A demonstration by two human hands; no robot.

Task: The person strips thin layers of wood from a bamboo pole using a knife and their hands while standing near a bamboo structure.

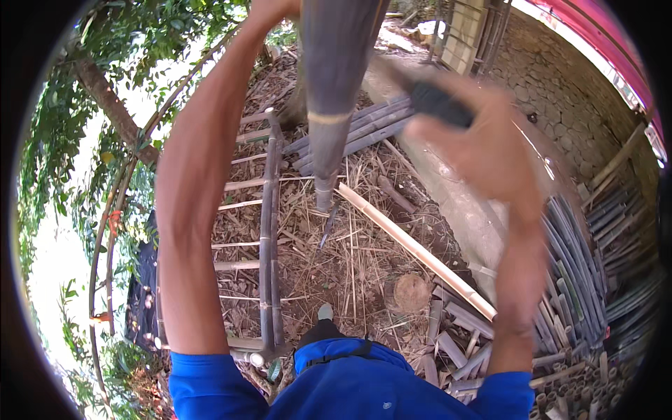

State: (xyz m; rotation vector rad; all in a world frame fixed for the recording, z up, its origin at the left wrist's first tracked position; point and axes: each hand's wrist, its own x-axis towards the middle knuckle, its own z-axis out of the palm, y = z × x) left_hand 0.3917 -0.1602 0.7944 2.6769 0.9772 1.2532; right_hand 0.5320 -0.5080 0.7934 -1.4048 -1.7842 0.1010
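Note:
A thick dark bamboo pole (339,63) stands upright before me, its narrower lower end over the littered ground. My left hand (276,7) is raised to the pole's upper part and grips it at the picture's top edge, with its fingers cut off from sight. Right of the pole, my right hand (483,140) is closed around the black handle (441,105) of a knife-like tool. Motion smears this hand and the tool; its blurred blade (392,73) points toward the pole. A pale split bamboo strip (413,248) lies slanting on the ground below.
A bamboo ladder-like frame (268,231) lies at left. Dark bamboo poles (371,129) are stacked behind, and more bamboo (570,266) is piled at right. A round wood stump (411,292) sits near cut bamboo pieces (465,343). A stone wall (553,91) stands at far right.

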